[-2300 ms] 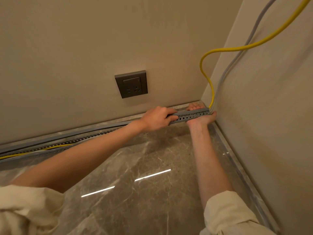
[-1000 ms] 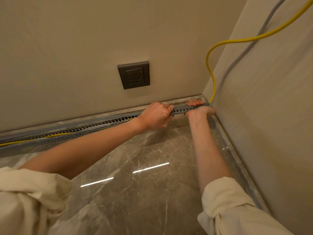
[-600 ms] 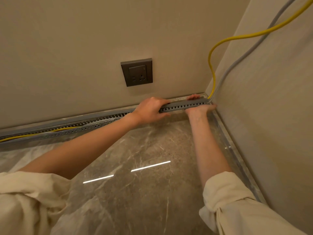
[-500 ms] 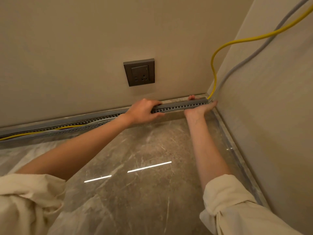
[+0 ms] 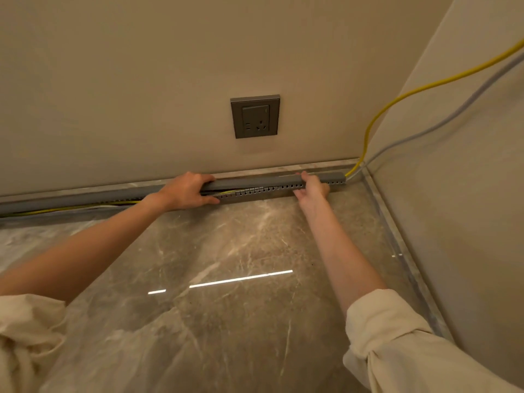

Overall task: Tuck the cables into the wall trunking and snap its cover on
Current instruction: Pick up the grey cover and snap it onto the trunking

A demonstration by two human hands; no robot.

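Left grip (image 5: 185,191) is wrapped over the cover (image 5: 269,181), fingers curled across its top edge and thumb underneath along the slotted wall, so it's closed on the cover's open side. Right grip (image 5: 310,187) pinches the same strip nearer the corner, fingertips on top, palm low in front; that one's holding the cover too.

Now the big picture, working down in size. Below both grips, the marble floor (image 5: 226,279); behind them, the wall, with a grey socket (image 5: 255,116) up above the gap between the two hands. Along the foot of the wall runs the trunking (image 5: 255,191), its long axis left to right, straight through both grips.

Here's the relation that matters: from the right grip out to the corner, the cover looks seated flat on the slotted channel. Between the grips it peels away, and at the left grip there's a clear gap with the yellow cable (image 5: 397,97) peeking through. Left of that grip, the cover lifts off and the yellow line lies exposed beside a paler cable.

So the closing seam travels leftward, away from the corner. The left hand is the nearer one to the unsnapped stretch; I'd judge it presses next, with the yellow strand poked in first or it gets nipped. A grey cable (image 5: 453,114) climbs the side wall with the yellow one, right of the right grip.
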